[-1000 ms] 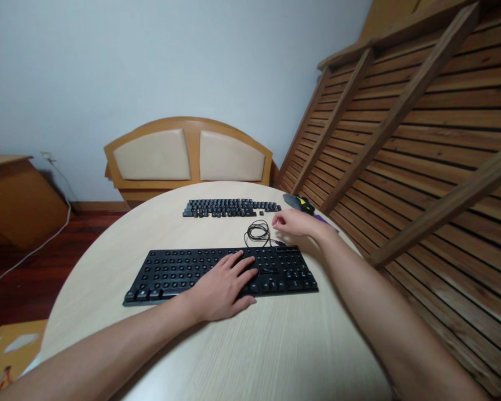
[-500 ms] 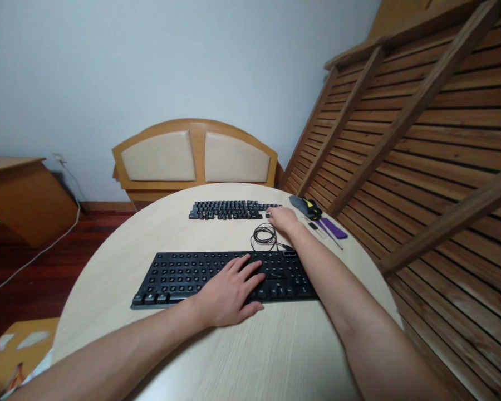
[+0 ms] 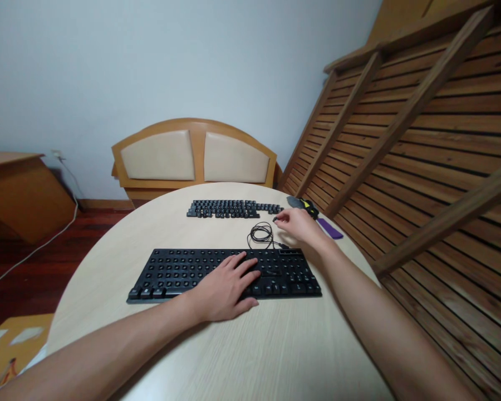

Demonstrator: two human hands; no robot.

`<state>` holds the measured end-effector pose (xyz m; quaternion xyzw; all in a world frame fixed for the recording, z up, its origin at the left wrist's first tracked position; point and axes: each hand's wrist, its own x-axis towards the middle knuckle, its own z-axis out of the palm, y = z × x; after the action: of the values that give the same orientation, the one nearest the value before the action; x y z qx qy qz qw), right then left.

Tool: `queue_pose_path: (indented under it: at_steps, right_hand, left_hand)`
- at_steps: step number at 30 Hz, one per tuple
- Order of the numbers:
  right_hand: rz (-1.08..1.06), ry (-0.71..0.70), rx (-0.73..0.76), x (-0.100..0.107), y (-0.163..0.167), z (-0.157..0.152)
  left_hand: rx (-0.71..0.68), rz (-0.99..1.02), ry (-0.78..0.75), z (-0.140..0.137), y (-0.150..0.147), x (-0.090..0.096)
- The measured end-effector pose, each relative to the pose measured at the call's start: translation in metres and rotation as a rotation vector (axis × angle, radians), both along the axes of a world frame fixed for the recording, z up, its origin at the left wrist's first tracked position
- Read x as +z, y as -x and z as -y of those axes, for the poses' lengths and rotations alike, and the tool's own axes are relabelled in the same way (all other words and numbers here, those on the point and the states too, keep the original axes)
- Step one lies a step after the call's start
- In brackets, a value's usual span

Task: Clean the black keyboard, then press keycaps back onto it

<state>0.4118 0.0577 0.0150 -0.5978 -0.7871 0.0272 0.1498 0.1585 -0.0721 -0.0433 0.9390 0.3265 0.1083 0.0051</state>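
Keycap (image 3: 275, 219), small and dark, sits in a narrow pinch at the fingertips of the right hand (image 3: 295, 224), near the coiled cable (image 3: 261, 234). It should be very light and rigid, probably smooth plastic; grip by opposite side walls. The left hand (image 3: 225, 287) lies flat with fingers spread on the keyboard (image 3: 171, 272), grasping nothing. The keyboard is likely stiff and may slide; hold by its long edges. Exposed switch mounts may be fragile. No container is identifiable; the loose keycap rows (image 3: 223, 209) lie directly on the tabletop (image 3: 275, 345).
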Motion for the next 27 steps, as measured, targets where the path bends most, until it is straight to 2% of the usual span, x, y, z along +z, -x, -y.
queue_pose_path:
  at_steps: [2,5,8,11,18,27]
  right_hand:
    - [-0.093,0.018,0.066,0.002,-0.004,0.019]
    - [-0.404,0.181,0.299,0.000,-0.009,0.050]
    - [-0.465,0.400,0.442,-0.006,-0.010,0.072]
    - [-0.401,0.554,0.480,-0.010,-0.008,0.080]
    - [-0.290,0.518,0.510,-0.014,-0.007,0.078]
    - [-0.279,0.554,0.482,-0.014,-0.007,0.079]
  left_hand:
    - [0.004,0.005,-0.002,0.000,0.000,0.000]
    - [0.006,0.000,0.000,0.000,0.000,0.001]
    - [0.005,-0.011,-0.001,0.001,0.000,0.002]
    - [0.007,-0.008,-0.001,0.001,0.000,0.002]
    - [0.003,0.005,-0.002,0.001,0.000,0.000]
    - [0.018,-0.017,0.019,0.000,0.000,0.000]
